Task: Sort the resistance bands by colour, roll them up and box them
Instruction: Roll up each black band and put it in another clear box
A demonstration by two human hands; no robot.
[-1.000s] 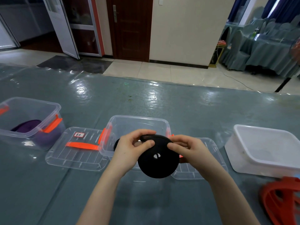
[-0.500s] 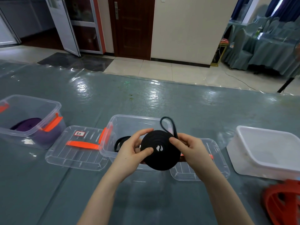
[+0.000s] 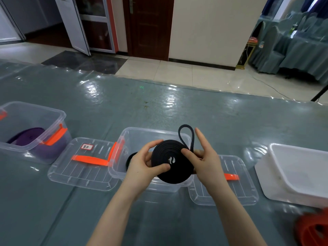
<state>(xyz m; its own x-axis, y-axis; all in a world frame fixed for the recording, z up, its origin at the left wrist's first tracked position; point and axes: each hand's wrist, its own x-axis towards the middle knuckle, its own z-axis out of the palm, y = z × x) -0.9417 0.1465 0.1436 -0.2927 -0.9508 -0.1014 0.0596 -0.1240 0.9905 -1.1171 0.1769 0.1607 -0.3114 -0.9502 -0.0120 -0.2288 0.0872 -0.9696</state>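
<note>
Plastic film, glossy over grey-green cloth, covers the table; beyond lie pale floor tiles and a dark door. At frame centre both hands pinch the coiled black band above a clear box: left hand fingers curled on it, right hand gripping its edge, forefinger raised.

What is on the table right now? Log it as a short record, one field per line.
Held item: black band, coiled, loose loop sticking up
Left hand: grips the coil's left edge
Right hand: thumb on the coil, fingers extended
Middle box: clear, open, behind the coil, something black inside
Left box: clear, holds purple band
Lids: two, flat beside the middle box
White tub: right
Red item: bottom right, blurred
</note>
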